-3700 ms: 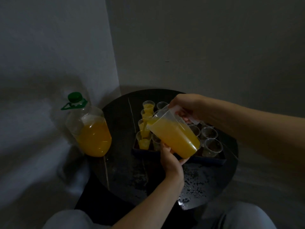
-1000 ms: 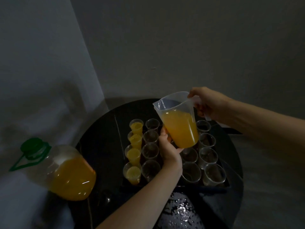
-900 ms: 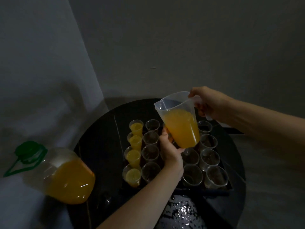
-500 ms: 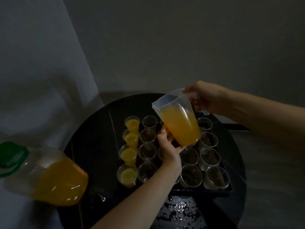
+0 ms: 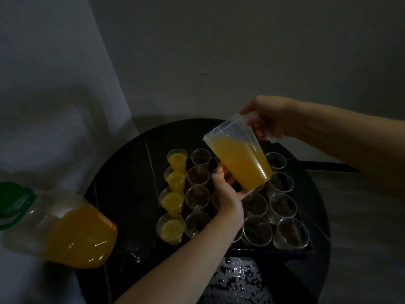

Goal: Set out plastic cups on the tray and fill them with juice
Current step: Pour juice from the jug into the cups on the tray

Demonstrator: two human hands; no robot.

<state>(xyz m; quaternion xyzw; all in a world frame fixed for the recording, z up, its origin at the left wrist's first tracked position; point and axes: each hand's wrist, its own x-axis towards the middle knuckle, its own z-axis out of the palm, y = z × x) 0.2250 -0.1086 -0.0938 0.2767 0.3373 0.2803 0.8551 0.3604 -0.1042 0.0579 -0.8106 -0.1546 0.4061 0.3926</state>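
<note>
Right hand (image 5: 270, 116) has its fingers wrapped around the handle of the clear plastic jug (image 5: 240, 156) of orange juice, tipped toward the left over the tray (image 5: 302, 250). Left hand (image 5: 228, 194) cups the jug's base from below. Four cups (image 5: 173, 200) down the tray's left column hold juice; the other clear cups (image 5: 283, 205) look empty. Big green-capped juice bottle (image 5: 59, 229) sits left on the round dark table (image 5: 122, 183).

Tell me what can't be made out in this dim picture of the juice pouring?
- Cups in the middle of the tray: hidden behind the jug and left hand, so their count and fill are unknown.
- Big juice bottle: its green cap is cut off by the left edge.
- Right hand: its fingers are partly hidden behind the jug's handle.
</note>
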